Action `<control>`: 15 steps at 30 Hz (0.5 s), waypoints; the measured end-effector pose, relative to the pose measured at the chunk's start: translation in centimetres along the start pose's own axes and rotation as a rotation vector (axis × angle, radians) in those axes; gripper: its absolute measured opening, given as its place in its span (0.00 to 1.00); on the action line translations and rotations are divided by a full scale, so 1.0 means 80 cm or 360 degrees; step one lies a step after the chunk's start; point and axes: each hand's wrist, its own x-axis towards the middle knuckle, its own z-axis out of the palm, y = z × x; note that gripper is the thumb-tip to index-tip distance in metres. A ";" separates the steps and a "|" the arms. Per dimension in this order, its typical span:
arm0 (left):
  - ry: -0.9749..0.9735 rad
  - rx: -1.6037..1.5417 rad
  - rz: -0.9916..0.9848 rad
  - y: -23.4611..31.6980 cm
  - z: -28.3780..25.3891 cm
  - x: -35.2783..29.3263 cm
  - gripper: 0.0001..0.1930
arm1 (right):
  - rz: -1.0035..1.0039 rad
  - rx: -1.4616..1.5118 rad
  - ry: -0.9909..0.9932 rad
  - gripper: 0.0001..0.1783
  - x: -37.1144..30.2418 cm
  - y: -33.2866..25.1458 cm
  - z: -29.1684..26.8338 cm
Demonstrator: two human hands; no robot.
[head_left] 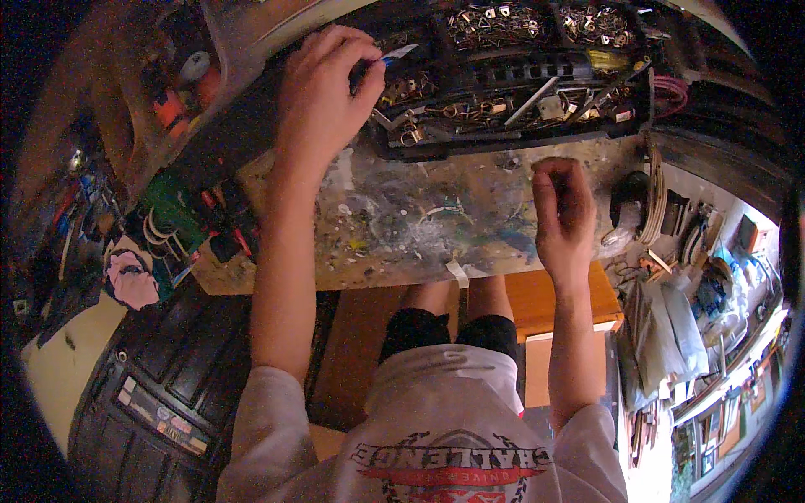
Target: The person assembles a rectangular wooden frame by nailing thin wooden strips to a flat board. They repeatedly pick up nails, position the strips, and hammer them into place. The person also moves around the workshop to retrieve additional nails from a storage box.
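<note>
My left hand (327, 88) is over the left end of a black compartment tray (419, 151), its fingers curled and its thumb close to the index finger. A small blue and white piece (398, 55) shows right at these fingertips; its kind is unclear. Above the right part of the paint-stained worktop (394, 201), my right hand (566, 210) is closed with the fingers bent in. Whatever it may hold is hidden. The tray's compartments contain many small metal hooks (495, 27), brass-coloured fittings (453, 111) and a flat metal strip (532, 102).
Red-handled tools (222, 214) lie at the worktop's left edge. A pink cloth-like piece (132, 281) hangs farther left. Coiled cord (656, 197) hangs on the right, near grey plastic bags (658, 335). Below the worktop are a wooden box (562, 302) and a black panelled surface (159, 369).
</note>
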 end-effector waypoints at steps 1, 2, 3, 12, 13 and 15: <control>-0.0025 0.0008 -0.0034 0.001 0.002 0.001 0.08 | -0.0047 -0.0177 0.0013 0.06 0.005 -0.005 0.003; 0.0087 0.0036 -0.0003 0.004 0.004 0.001 0.09 | -0.0102 -0.0351 0.0014 0.07 0.010 -0.011 0.006; 0.0180 0.0065 -0.0013 0.008 0.008 0.000 0.10 | -0.0205 -0.0510 0.0045 0.07 0.015 -0.016 0.012; -0.0334 0.0265 0.0307 0.041 0.012 -0.056 0.21 | -0.0401 -0.0428 0.0012 0.04 0.011 -0.041 0.054; -0.0351 0.0315 0.0321 0.039 0.012 -0.057 0.21 | -0.0385 -0.0391 0.0031 0.04 0.009 -0.041 0.051; -0.0371 0.0391 0.0406 0.035 0.012 -0.058 0.21 | -0.0323 -0.0381 0.0040 0.05 0.003 -0.037 0.045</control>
